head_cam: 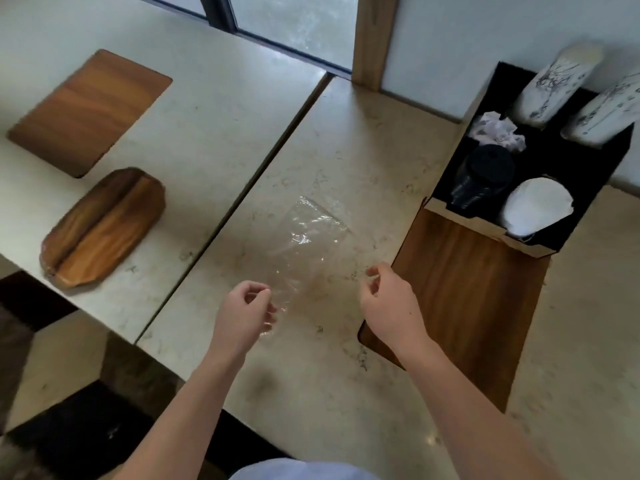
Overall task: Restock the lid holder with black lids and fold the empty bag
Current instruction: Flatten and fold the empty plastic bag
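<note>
Two wooden boards (pixel 89 112), crumpled paper (pixel 498 131)

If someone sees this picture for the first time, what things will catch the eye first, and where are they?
First, the left hand and the right hand, low in the middle, each pinching a near corner of a clear plastic bag spread over the pale counter. Next, the black lid holder at the right, with a stack of black lids in it.

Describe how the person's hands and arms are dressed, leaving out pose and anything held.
Both the left hand and the right hand are bare: no gloves, rings or watch visible. Forearms are uncovered, no sleeves in view. A pale blue garment shows at the bottom edge.
</note>
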The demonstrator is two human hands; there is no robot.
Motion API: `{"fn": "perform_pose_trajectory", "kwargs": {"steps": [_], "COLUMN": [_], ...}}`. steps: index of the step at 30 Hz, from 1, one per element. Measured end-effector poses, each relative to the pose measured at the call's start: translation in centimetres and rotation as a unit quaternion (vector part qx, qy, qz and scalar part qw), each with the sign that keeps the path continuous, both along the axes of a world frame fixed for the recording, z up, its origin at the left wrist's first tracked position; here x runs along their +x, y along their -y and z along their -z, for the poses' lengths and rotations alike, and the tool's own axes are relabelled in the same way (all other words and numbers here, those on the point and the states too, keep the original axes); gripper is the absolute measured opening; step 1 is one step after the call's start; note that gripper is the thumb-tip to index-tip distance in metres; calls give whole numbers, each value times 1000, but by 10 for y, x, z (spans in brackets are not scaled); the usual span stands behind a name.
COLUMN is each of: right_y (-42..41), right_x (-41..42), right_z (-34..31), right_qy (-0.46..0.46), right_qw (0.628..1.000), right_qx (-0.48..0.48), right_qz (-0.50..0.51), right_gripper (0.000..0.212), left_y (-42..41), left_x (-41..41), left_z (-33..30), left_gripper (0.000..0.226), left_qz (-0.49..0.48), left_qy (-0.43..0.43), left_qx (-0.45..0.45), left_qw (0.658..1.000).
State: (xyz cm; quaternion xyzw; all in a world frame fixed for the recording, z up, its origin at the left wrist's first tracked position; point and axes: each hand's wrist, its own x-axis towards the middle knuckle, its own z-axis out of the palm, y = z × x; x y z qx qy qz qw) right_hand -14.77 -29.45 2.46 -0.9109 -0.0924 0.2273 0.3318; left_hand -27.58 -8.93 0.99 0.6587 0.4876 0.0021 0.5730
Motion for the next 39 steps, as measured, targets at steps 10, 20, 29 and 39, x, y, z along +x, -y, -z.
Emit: {"fn": "perform_pose_trajectory", "kwargs": {"steps": [10, 20, 29, 39], "right_y": [-66, -126, -134, -8], "right_x": [12, 49, 50, 7], "right_z": [30, 61, 61, 1], "right_qy": [-349, -245, -298, -415], "right_qw": [887, 921, 905, 704], "right_qx": [120, 37, 85, 455], "right_qz": [277, 300, 292, 354], "right_gripper": [11, 23, 12, 17], "left_y": [-39, -43, -57, -26], "left_x": [-61, -40, -43, -29], "left_z": [26, 43, 28, -21], "left_gripper": [20, 22, 18, 4], "left_qz": [-225, -262, -197, -35], "left_qy": [-41, -53, 1, 149], "left_qx": [-221, -246, -234, -321], "left_qw": [948, 932, 952, 935]}}
